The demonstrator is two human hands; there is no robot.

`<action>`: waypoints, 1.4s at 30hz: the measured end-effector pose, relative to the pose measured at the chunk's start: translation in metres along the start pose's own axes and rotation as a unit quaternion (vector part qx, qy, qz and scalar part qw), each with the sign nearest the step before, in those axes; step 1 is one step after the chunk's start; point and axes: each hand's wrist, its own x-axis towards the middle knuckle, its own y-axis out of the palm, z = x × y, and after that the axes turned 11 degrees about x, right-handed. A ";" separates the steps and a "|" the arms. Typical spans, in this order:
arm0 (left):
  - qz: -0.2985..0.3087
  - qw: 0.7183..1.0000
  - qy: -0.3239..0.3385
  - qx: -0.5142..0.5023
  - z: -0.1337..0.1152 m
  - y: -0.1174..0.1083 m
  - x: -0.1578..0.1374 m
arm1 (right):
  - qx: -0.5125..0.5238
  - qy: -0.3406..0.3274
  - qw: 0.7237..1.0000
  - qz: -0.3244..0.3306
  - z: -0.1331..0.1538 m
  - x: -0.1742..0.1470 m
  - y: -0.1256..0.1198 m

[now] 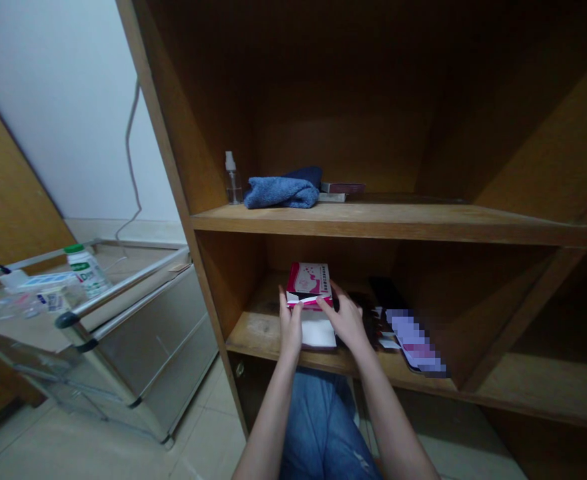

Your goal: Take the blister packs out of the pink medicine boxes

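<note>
A small pink-and-white cardboard box [310, 279] is held between my two hands over the lower shelf, its near end showing a white flap edge and a dark gap. My left hand [290, 327] grips the left side, thumb at the near edge. On the right side, my right hand [347, 319] holds the box with its thumb on the near edge. Beneath the box lies a white paper or flat packet [318, 330], partly hidden by it. Right of my right hand are dark items with white tabs that I cannot make out.
A phone-like flat object with a blurred face [416, 341] lies at right on the lower shelf [258, 330]. Above, the upper shelf [398, 220] bears a spray bottle [233, 180], a folded blue towel [281, 192] and thin boxes [343, 189]. A metal-framed cart [148, 340] with a white bottle [88, 272] stands left.
</note>
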 end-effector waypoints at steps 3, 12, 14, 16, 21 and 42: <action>-0.005 1.000 0.008 0.005 0.005 -0.004 -0.002 | 0.007 -0.007 1.000 0.013 -0.002 -0.003 0.000; -0.081 0.968 0.158 0.176 -0.007 -0.017 -0.011 | -0.039 -0.126 0.991 -0.005 -0.005 -0.025 -0.002; -0.078 0.938 0.206 0.267 -0.016 -0.018 -0.014 | -0.053 -0.135 0.989 -0.011 -0.004 -0.027 0.000; -0.077 0.912 0.222 0.337 -0.022 -0.017 -0.017 | -0.064 -0.144 0.987 -0.013 -0.003 -0.029 0.001; -0.082 0.885 0.220 0.403 -0.023 -0.016 -0.024 | -0.087 -0.157 0.984 -0.013 0.001 -0.028 0.002; -0.088 0.935 0.180 0.294 0.015 -0.021 -0.041 | -0.066 -0.154 0.974 -0.150 -0.002 -0.037 -0.009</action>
